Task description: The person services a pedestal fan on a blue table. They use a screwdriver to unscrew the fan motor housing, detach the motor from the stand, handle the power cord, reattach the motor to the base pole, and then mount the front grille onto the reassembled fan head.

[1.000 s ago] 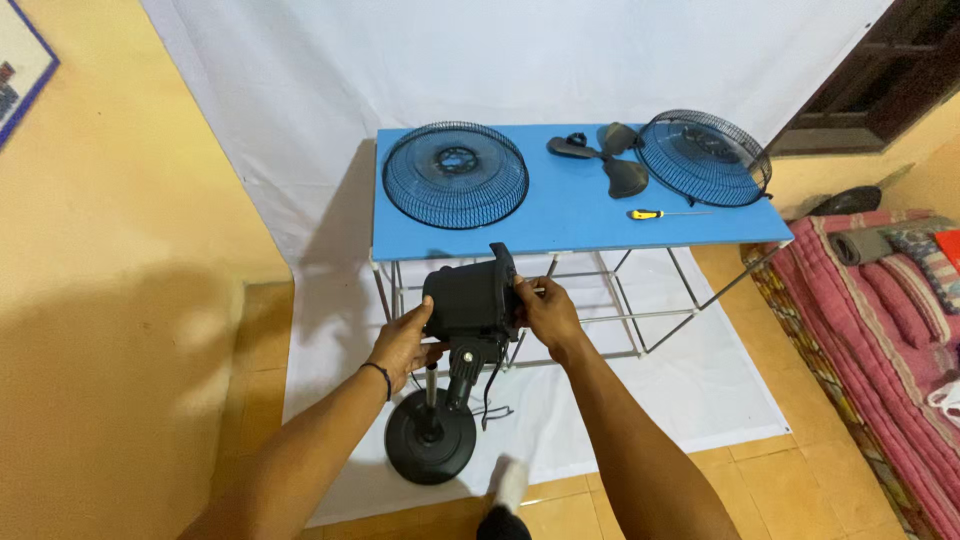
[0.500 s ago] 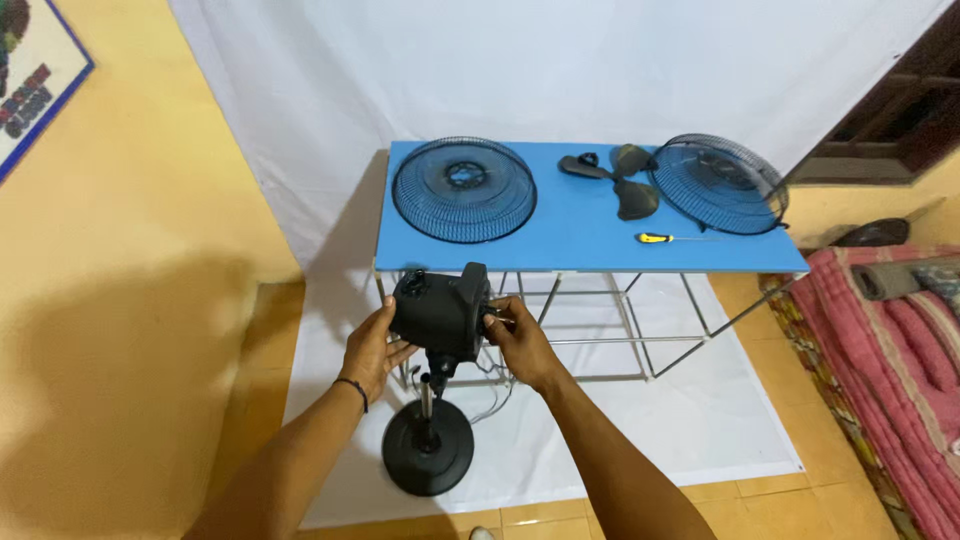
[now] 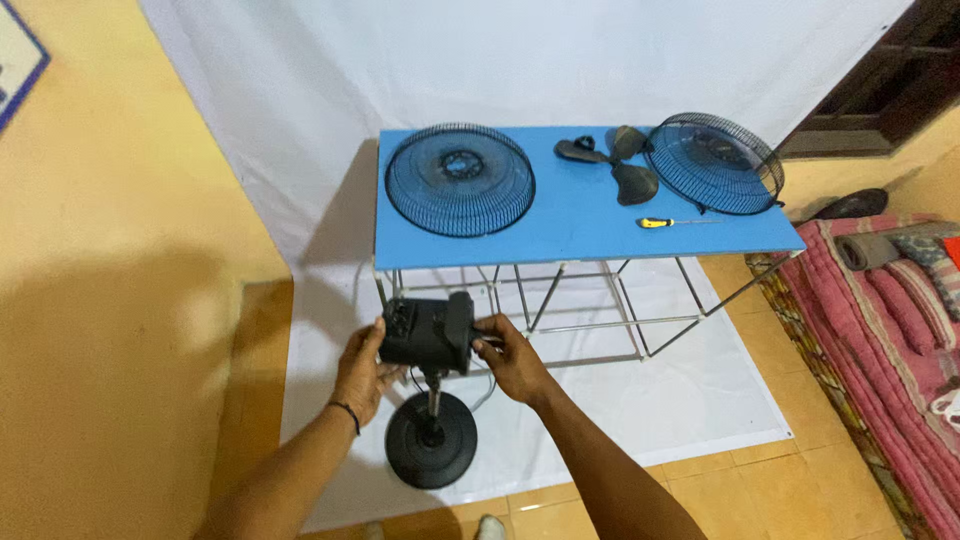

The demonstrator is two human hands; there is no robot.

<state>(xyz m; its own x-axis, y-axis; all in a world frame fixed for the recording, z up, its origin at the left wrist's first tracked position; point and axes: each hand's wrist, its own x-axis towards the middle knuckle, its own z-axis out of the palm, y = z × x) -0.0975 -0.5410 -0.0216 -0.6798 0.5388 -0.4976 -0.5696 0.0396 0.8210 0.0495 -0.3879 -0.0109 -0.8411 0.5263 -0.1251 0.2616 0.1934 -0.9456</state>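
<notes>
white floor sheet point(image 3: 700, 400): both hands point(image 3: 362, 368) grip fan motor point(image 3: 428, 334) before table edge point(image 3: 580, 258).

Matt black plastic fan parts, thin metal wire and plain white cloth.

The fan motor housing point(image 3: 428, 335) looks like matt black plastic on a slim metal pole, above a round, slightly glossy black base point(image 3: 431, 453). Two fan grilles point(image 3: 459, 179) are thin dark wire. The worktop point(image 3: 580, 215) is smooth matt blue on a bare metal rod frame. A white cloth sheet point(image 3: 520, 70) hangs behind; the floor tiles point(image 3: 800, 490) are glossy.
</notes>
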